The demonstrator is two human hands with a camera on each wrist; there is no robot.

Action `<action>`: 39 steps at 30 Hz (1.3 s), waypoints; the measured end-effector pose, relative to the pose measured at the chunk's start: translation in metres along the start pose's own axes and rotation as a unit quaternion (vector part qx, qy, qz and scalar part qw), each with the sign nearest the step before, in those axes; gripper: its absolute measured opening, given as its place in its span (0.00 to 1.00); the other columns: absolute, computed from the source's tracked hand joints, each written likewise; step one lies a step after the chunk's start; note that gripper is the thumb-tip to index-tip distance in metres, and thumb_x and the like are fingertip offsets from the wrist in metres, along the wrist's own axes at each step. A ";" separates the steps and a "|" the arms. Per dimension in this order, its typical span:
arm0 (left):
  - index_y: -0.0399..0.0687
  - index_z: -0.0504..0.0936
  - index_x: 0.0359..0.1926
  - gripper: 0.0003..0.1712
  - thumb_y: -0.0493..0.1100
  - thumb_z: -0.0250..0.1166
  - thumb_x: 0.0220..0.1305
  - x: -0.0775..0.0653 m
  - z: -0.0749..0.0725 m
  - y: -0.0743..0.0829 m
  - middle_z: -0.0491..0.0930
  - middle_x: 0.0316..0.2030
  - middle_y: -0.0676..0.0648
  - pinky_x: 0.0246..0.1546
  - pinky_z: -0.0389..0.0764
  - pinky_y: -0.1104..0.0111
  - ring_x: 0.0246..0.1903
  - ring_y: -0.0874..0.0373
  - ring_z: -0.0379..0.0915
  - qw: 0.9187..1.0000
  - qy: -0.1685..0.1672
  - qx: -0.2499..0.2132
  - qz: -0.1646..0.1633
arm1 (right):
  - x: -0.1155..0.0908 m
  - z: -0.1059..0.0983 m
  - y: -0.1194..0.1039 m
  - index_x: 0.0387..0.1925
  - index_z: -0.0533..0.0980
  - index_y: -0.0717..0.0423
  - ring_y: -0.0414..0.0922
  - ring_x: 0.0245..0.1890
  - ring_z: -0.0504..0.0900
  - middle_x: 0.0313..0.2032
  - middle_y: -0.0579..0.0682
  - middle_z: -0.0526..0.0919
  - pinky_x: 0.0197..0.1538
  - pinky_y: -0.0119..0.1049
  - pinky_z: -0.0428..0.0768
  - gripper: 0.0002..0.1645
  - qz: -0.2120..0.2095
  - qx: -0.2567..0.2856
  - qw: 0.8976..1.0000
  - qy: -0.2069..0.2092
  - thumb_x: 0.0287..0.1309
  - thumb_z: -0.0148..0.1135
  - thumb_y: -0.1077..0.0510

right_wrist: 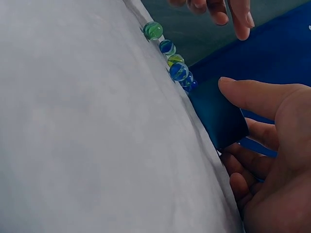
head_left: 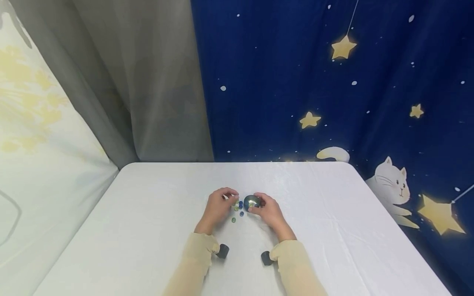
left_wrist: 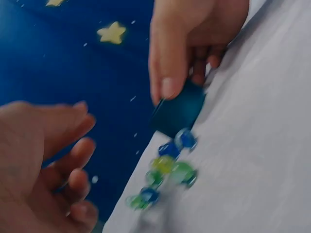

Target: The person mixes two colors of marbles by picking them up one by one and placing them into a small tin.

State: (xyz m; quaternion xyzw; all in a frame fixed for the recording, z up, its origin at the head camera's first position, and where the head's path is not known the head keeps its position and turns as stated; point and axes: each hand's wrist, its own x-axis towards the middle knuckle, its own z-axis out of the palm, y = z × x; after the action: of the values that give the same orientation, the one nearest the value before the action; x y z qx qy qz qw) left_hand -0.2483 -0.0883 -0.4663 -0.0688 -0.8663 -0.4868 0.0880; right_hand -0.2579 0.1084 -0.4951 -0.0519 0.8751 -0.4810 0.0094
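The right hand point(head_left: 269, 209) is clamped on a blue-green cup point(head_left: 252, 200), thumb against its side. Glass marbles point(head_left: 236, 209) lie on the white table point(head_left: 148, 234) between the hands, beside the loosely bent left hand point(head_left: 217, 205), its thumb and fingers apart.

A white table point(head_left: 148, 205) with rounded far corners fills the lower part of the head view, faint creases running across its covering on the right. Near its middle lies a loose cluster of glass marbles point(right_wrist: 179, 72), blue, green and yellow-green, one green marble point(head_left: 233, 220) apart on the near side. Just right of them, a shiny blue-green metallic cup point(right_wrist: 218, 114) sits at the surface.
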 end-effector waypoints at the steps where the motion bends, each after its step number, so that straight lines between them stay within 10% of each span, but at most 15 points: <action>1: 0.51 0.85 0.37 0.03 0.42 0.67 0.62 0.000 -0.003 -0.001 0.77 0.29 0.54 0.33 0.72 0.65 0.30 0.58 0.69 1.000 -0.012 0.002 0.005 | 0.000 0.000 0.000 0.60 0.74 0.53 0.53 0.52 0.77 0.52 0.54 0.80 0.55 0.52 0.73 0.34 0.000 0.002 1.000 0.000 0.50 0.74 0.54; 17: 0.52 0.86 0.37 0.06 0.42 0.69 0.58 -0.001 -0.018 -0.015 0.77 0.29 0.53 0.25 0.74 0.63 0.27 0.56 0.71 0.987 -0.155 0.025 -0.016 | 0.001 -0.001 0.001 0.59 0.74 0.56 0.54 0.51 0.77 0.49 0.55 0.81 0.54 0.53 0.73 0.34 -0.009 -0.001 1.000 0.000 0.49 0.74 0.56; 39: 0.50 0.87 0.39 0.15 0.33 0.75 0.48 -0.003 -0.024 -0.027 0.77 0.25 0.55 0.31 0.72 0.66 0.27 0.59 0.70 0.970 -0.239 0.048 0.028 | 0.001 0.001 0.000 0.59 0.74 0.54 0.51 0.50 0.77 0.49 0.53 0.81 0.53 0.51 0.74 0.34 -0.007 -0.001 1.000 0.002 0.49 0.74 0.56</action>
State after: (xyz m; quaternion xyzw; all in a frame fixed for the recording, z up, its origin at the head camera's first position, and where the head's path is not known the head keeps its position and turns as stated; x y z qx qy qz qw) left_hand -0.2484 -0.1230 -0.4768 -0.2026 -0.8823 -0.4118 -0.1048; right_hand -0.2585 0.1073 -0.4953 -0.0568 0.8751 -0.4806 0.0042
